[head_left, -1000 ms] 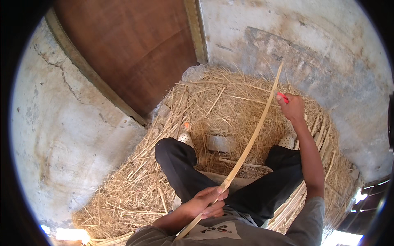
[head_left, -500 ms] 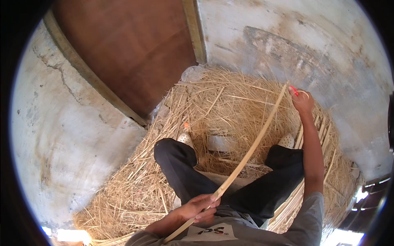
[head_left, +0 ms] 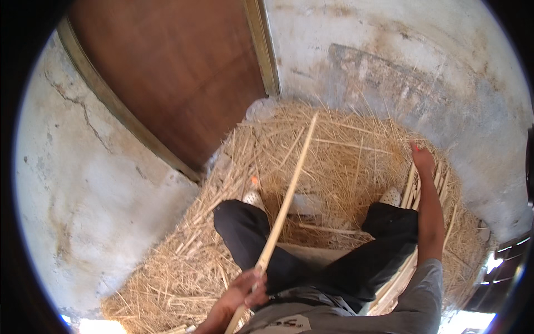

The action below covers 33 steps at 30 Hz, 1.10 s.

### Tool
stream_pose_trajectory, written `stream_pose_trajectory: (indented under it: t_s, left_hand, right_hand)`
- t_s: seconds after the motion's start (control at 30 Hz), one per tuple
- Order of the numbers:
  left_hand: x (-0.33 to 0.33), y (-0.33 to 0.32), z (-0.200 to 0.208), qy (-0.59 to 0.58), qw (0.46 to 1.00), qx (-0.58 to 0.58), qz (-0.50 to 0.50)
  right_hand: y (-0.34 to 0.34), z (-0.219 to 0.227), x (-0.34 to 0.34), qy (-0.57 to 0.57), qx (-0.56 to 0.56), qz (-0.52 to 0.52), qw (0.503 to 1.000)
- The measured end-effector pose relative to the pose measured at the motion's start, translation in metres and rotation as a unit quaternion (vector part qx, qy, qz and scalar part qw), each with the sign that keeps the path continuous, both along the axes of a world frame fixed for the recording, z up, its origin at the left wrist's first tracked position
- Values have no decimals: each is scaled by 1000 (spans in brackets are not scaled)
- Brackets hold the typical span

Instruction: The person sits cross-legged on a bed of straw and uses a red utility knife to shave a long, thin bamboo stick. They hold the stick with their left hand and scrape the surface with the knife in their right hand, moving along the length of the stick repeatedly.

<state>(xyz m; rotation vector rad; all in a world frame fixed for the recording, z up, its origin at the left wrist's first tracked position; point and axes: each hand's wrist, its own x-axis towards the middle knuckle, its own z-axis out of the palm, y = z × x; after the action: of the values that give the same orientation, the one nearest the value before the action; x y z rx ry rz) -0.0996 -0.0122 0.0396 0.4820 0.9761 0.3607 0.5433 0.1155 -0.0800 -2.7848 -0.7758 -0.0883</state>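
My left hand (head_left: 243, 290) is closed around the lower part of a long, pale bamboo strip (head_left: 288, 196). The strip slants up and away over my lap, and its far end stands free above the straw. Out to the right, my right hand (head_left: 424, 161) is closed on a small red-handled tool (head_left: 414, 146), apart from the strip. The fingers cover most of this tool, so its kind cannot be made out.
Straw and shavings (head_left: 345, 161) lie heaped around my feet. More long strips (head_left: 410, 186) lie in a bundle on the right. A pale block (head_left: 305, 205) sits between my shoes. A brown door (head_left: 172, 67) and stained walls (head_left: 389, 72) enclose the far side.
My right hand has left the strip's far end and moved right and down with the red-handled tool. The strip has swung left, with my left hand moving left and slightly down.
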Motion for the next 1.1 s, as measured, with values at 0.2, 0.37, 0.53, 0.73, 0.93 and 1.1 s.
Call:
stream_pose_trajectory:
  t_s: [0.2,0.37,0.53,0.73,0.93,1.1]
  left_hand:
    - [57,37,-28,-117,980,152,-54]
    - [91,52,-21,-54,968,244,-40]
    - [95,47,-17,-63,972,218,-66]
    - [103,44,-16,-76,965,241,-67]
    - [100,46,-13,-107,961,238,-92]
    - [96,42,-15,-110,968,208,-85]
  right_hand:
    - [31,73,-161,116,49,267,955]
    - [-27,92,-268,98,153,574,798]
    - [-31,87,-290,-9,163,621,767]
    - [-15,74,-281,-66,253,595,760]
    - [-3,83,-265,-47,234,532,812]
    - [-5,71,-268,-52,224,512,828]
